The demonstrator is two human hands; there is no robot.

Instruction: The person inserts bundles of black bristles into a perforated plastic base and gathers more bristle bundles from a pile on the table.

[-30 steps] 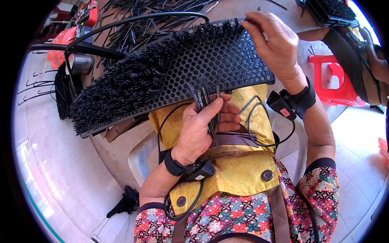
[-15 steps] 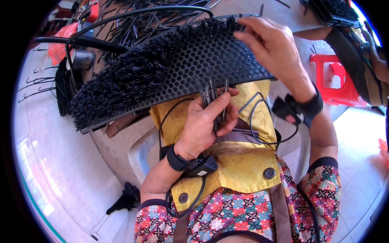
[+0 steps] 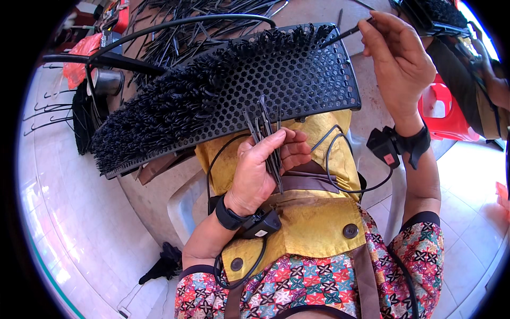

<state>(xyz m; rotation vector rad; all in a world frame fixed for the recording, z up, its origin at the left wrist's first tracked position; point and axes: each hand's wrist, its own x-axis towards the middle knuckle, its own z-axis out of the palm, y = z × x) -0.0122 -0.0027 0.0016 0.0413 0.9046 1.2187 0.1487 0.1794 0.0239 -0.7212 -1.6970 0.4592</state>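
A black perforated panel [image 3: 287, 74] lies tilted across my lap and the table edge, its left part and far edge covered with black looped tufts [image 3: 159, 106]. My left hand [image 3: 265, 165] is closed round a small bunch of thin dark strips [image 3: 261, 117] that stick up in front of the panel's near edge. Past the panel's far right corner, my right hand [image 3: 398, 58] is raised, thumb and fingers pinching one end of a black strip [image 3: 345, 35]. The strip's other end reaches the tufts at that corner; whether it passes through a hole cannot be made out.
Many loose black strips [image 3: 186, 48] lie heaped on the table behind the panel. A metal can [image 3: 107, 80] and a red plastic bag [image 3: 82, 53] are at the left. A red stool [image 3: 443, 114] and another person's arm [image 3: 496, 87] are at the right. Cables hang from both wrists.
My right hand has moved away from the panel's far edge, up and to the right, and a black strip now shows stretched from its fingers. My left hand has shifted slightly left with the bunch.
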